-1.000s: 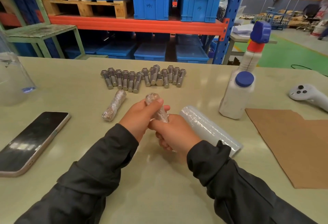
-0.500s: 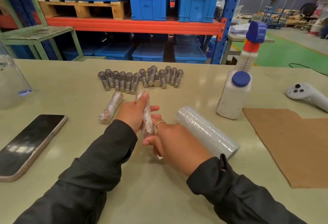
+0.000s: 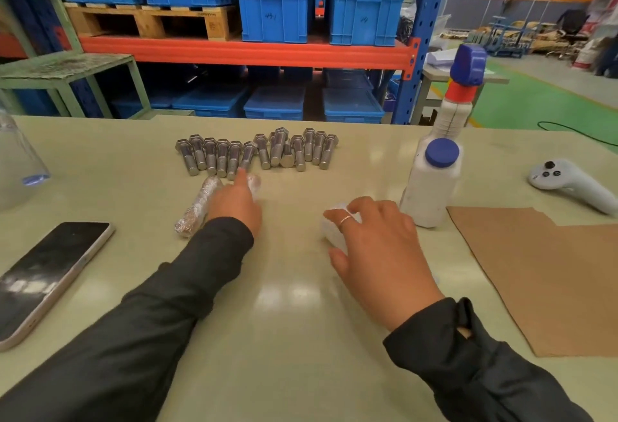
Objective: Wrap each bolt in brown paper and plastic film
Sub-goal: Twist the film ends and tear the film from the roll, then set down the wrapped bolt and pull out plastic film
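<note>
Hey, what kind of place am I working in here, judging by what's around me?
Most likely a warehouse or factory packing area. Behind the table stands heavy pallet racking loaded with blue plastic crates and a wooden pallet, and a row of unwrapped steel bolts lies on the table.

Left hand [image 3: 235,202] on a wrapped bolt [image 3: 254,182], beside another wrapped bolt [image 3: 197,209] | right hand [image 3: 378,244] over film roll [image 3: 334,231], fingers curled, mid-table [image 3: 294,321] | bare bolts [image 3: 257,154] rowed toward far edge | brown paper [image 3: 551,274] at right edge | phone [image 3: 46,274] at left edge | white bottle [image 3: 431,184] beyond paper
</note>
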The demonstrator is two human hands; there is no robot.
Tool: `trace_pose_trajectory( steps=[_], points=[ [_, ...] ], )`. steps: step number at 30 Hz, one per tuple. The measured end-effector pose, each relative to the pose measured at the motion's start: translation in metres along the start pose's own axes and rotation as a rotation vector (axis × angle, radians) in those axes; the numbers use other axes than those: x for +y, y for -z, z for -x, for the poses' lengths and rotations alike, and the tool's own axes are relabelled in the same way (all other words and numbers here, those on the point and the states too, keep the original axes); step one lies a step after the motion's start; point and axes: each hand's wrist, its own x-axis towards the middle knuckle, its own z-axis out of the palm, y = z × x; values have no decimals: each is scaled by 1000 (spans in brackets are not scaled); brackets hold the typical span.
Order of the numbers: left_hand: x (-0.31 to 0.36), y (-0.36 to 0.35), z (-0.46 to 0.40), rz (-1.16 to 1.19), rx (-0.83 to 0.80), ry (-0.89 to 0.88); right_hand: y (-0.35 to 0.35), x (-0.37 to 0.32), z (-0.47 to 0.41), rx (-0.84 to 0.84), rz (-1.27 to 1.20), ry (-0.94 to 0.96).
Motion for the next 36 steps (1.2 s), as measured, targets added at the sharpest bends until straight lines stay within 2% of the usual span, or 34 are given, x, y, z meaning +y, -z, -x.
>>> trace_pose_trajectory(
  steps=[2, 4, 6, 9, 11, 14, 18, 20, 22, 23, 24, 26, 27, 28, 30, 33, 36],
  points=[
    [-6, -3, -13, -214, 38, -2, -2, 9, 4, -66, 59, -74],
    [-11, -4, -21, -449, 96, -79, -4, 13, 7, -123, 42, -104],
    [-17, -7, -25, -559, 174, -146, -8, 15, 7, -143, 31, -110],
    [-24, -11, -23, -533, 214, -118, -11, 21, 7, -108, 29, -116],
    [-25, -8, -22, -517, 117, -10, -11, 25, 7, -93, -1, -126],
    [-33, -3, -20, -354, -50, 92, -9, 28, 6, -82, -74, -130],
    [-31, -3, -14, -453, 20, 11, -7, 33, 9, 2, -176, -139],
    [-21, 0, -8, -527, 94, -36, -6, 36, 9, 64, -308, -155],
    [-4, 2, 2, -359, 185, -183, -3, 37, 7, 124, -566, -189],
    [9, 2, 12, -114, 189, -257, -2, 36, 5, 135, -728, -221],
    [23, 3, 26, 216, 110, -286, 0, 32, 3, 126, -893, -257],
    [50, 10, 55, 896, -278, -222, -1, 25, 2, 73, -1182, -318],
    [58, 10, 65, 1103, -460, -150, -2, 22, 2, 43, -1278, -348],
    [62, 8, 71, 1218, -575, -94, -5, 21, 3, 15, -1330, -373],
    [60, 6, 74, 1295, -601, -68, -7, 20, 4, -33, -1363, -401],
    [51, 4, 74, 1305, -472, -123, -10, 22, 2, -82, -1392, -381],
    [48, 4, 76, 1279, -351, -110, -11, 22, 0, -30, -1300, -409]
  ],
)
